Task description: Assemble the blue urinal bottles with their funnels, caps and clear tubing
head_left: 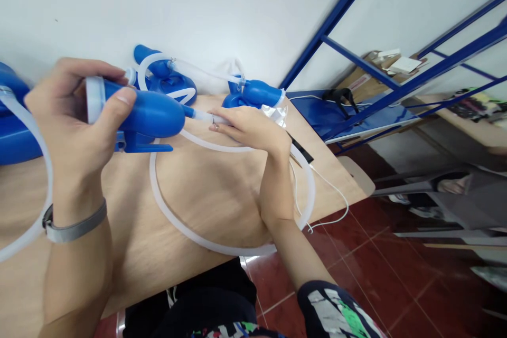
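My left hand (75, 116) is wrapped round a blue plastic bottle (156, 113) with a whitish cap (95, 100), a flat side handle and a narrow nozzle pointing right. A translucent white hose (201, 115) meets the nozzle. On that hose, close to the joint, my right hand (251, 127) rests with its fingers closed around it; a thin wire tie (215, 121) shows at the fingertips. The hose's long loop (178, 224) lies over the wooden table (214, 195) beneath my hands.
Similar blue bottles with hoses stand along the wall, one at centre (172, 84), one near the right corner (259, 93), and one at the left edge (18, 137). A dark flat object (301, 149) and white cable (340, 195) lie right. A blue metal frame (352, 60) stands beyond.
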Available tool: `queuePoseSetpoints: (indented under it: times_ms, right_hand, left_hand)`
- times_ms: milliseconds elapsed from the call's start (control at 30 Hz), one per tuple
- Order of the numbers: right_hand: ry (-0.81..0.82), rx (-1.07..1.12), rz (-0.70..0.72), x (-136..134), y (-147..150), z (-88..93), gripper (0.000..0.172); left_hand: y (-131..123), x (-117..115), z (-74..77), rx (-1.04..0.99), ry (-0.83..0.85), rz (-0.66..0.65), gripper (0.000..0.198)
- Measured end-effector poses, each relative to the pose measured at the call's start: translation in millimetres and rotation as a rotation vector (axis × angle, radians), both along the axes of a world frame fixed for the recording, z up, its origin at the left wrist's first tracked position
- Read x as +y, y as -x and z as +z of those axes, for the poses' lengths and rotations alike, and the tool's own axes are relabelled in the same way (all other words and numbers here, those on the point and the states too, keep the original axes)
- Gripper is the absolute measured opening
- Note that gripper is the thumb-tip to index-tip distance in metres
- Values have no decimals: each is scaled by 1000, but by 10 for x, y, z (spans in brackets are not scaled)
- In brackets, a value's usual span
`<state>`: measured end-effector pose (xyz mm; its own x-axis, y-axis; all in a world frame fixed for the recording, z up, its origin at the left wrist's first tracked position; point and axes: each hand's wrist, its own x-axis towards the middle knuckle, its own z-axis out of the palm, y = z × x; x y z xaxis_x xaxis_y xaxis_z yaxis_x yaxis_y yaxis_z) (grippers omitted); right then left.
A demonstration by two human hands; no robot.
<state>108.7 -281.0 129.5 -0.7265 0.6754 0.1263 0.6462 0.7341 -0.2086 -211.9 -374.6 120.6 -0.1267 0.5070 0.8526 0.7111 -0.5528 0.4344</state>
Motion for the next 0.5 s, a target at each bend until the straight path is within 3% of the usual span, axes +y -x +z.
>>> queuePoseSetpoints:
  times_ms: [133, 333, 500]
  right_hand:
    - [-62, 20, -9, -24, 90, -30, 41]
    - [-125, 164, 62, -98, 72, -8, 51]
    - [-191, 201, 67, -114, 55, -37, 46]
  left_hand:
    - [-173, -80, 65, -102, 73, -21, 35]
    - [-68, -58, 97, -235, 263, -186, 39]
    - [-28, -53, 131, -265, 255, -267, 56]
